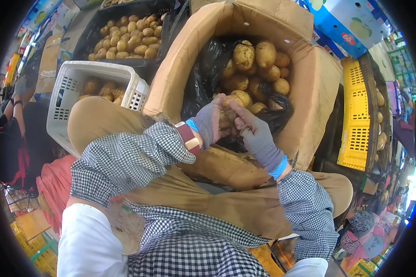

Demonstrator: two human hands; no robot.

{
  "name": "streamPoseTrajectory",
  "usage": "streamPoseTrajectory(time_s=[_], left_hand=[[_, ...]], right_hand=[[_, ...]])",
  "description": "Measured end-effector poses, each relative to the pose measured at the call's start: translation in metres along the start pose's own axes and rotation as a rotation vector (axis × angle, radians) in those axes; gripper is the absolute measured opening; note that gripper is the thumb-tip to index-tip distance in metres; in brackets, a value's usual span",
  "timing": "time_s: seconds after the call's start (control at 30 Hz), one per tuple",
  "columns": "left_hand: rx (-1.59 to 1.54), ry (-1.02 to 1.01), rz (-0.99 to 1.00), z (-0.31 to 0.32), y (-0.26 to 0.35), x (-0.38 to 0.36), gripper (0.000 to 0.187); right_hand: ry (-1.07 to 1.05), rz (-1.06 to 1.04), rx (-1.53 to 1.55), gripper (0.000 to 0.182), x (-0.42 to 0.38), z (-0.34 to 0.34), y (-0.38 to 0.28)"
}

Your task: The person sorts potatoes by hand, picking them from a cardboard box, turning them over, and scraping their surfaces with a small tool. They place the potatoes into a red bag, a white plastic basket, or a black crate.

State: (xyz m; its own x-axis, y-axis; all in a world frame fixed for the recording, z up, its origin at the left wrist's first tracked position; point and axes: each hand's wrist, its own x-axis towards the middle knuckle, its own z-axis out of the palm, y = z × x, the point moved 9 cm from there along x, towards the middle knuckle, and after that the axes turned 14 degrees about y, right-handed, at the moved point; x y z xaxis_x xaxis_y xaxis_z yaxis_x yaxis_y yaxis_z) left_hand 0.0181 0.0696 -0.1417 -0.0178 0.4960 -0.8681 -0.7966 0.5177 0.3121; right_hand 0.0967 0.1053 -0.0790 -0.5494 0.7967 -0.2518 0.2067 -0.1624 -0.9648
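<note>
My left hand (210,121) and my right hand (258,137), both in grey-purple gloves with blue cuffs, meet over the near side of a large cardboard box (178,64). Between them shows a brownish potato (225,119), partly hidden by my fingers. The left fingers are closed at its left side. From the right, the right index finger stretches across towards the left fingertips, while the other fingers curl in. Just beyond lie several loose potatoes (265,54) on a black plastic liner (203,69) inside the box.
A white plastic crate (97,67) of potatoes stands at the left, touching my bent knee. Behind it is a black-lined crate of potatoes (129,39). On the right stand a yellow crate (356,124) and a blue carton (346,23). Other people are at both edges.
</note>
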Motion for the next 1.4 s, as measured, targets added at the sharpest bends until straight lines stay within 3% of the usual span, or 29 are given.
streamPoseTrajectory(time_s=[0.03,0.07,0.1,0.13,0.17,0.2,0.23,0.3,0.37,0.4,0.43,0.47,0.5,0.57,0.63,0.7,0.77,0.8,0.87,0.93,0.97,1.03,1.1,1.17,1.23,1.33,1.4], left_hand=[[-0.019,0.122,-0.060,-0.004,-0.001,-0.008,0.045],[-0.038,0.243,-0.119,-0.010,-0.004,-0.013,0.044],[-0.038,0.242,-0.117,-0.013,-0.003,-0.009,0.044],[-0.021,0.110,-0.135,-0.008,-0.002,-0.005,0.043],[-0.002,-0.024,-0.150,0.000,-0.002,-0.003,0.042],[0.002,-0.028,-0.143,0.005,0.001,-0.007,0.042],[-0.033,-0.003,-0.060,0.008,0.013,-0.009,0.040],[-0.064,0.013,0.034,0.015,0.032,-0.015,0.038],[0.118,-0.058,0.288,0.021,0.060,-0.027,0.036],[0.176,0.035,0.405,0.016,0.077,-0.032,0.037],[0.187,0.033,0.408,0.016,0.088,-0.046,0.037],[0.286,-0.026,0.566,0.020,0.110,-0.070,0.040],[0.384,-0.086,0.720,0.023,0.131,-0.095,0.042],[0.501,0.027,0.779,-0.010,0.175,-0.121,0.046],[0.579,0.026,0.960,-0.032,0.209,-0.176,0.049],[0.498,0.169,1.010,-0.052,0.221,-0.226,0.048],[0.523,0.377,0.989,-0.152,0.262,-0.230,0.047],[0.752,0.586,0.973,-0.190,0.273,-0.239,0.047],[0.988,0.793,0.945,-0.238,0.288,-0.245,0.047],[1.254,1.019,0.737,-0.264,0.289,-0.238,0.047],[1.259,1.017,0.740,-0.265,0.294,-0.233,0.047],[1.516,0.752,1.292,-0.165,0.288,-0.229,0.046],[1.460,0.370,1.303,-0.079,0.265,-0.190,0.050],[1.661,0.183,1.214,0.009,0.208,-0.148,0.055],[1.789,-0.235,1.325,0.062,0.142,-0.086,0.055],[2.170,-0.160,1.063,0.085,0.062,0.032,0.070],[2.210,-0.065,0.966,0.081,0.035,0.110,0.074]], right_hand=[[0.001,-0.001,0.000,0.046,-0.001,0.000,0.007],[0.014,-0.241,-0.192,0.047,-0.003,0.001,0.003],[0.016,-0.362,-0.288,0.048,-0.006,0.005,-0.009],[0.029,-0.484,-0.383,0.048,-0.010,0.008,-0.022],[0.014,-0.320,-0.260,0.046,-0.007,0.003,-0.021],[-0.002,-0.160,-0.139,0.044,-0.007,0.001,-0.023],[0.004,-0.172,-0.143,0.044,-0.006,-0.002,-0.032],[0.280,-0.053,0.054,0.042,-0.001,-0.038,-0.038],[0.397,-0.221,-0.122,0.040,0.002,-0.064,-0.053],[0.388,-0.232,-0.328,0.035,0.002,-0.070,-0.056],[0.382,-0.236,-0.531,0.030,0.000,-0.076,-0.057],[0.372,-0.339,-0.909,0.028,-0.001,-0.079,-0.063],[0.378,-0.334,-0.902,0.028,-0.004,-0.085,-0.065],[0.308,-0.142,-1.265,0.026,-0.007,-0.098,-0.051],[0.362,-0.222,-1.215,0.028,-0.017,-0.110,-0.065],[0.432,-0.298,-1.156,0.029,-0.027,-0.114,-0.085],[0.532,-0.396,-1.075,0.031,-0.042,-0.117,-0.111],[0.542,-0.385,-1.049,0.031,-0.046,-0.120,-0.115],[0.563,-0.422,-0.976,0.031,-0.053,-0.125,-0.122],[0.573,-0.471,-0.911,0.030,-0.058,-0.132,-0.131],[0.578,-0.439,-0.939,0.030,-0.058,-0.139,-0.132],[0.575,-0.406,-0.968,0.031,-0.058,-0.143,-0.134],[0.586,-0.368,-0.984,0.040,-0.057,-0.147,-0.135],[0.590,-0.413,-0.936,0.042,-0.058,-0.145,-0.134],[0.607,-0.455,-0.887,0.044,-0.059,-0.143,-0.137],[0.682,-0.333,-0.870,0.040,-0.055,-0.150,-0.138],[0.737,-0.430,-0.786,0.041,-0.055,-0.157,-0.141]])
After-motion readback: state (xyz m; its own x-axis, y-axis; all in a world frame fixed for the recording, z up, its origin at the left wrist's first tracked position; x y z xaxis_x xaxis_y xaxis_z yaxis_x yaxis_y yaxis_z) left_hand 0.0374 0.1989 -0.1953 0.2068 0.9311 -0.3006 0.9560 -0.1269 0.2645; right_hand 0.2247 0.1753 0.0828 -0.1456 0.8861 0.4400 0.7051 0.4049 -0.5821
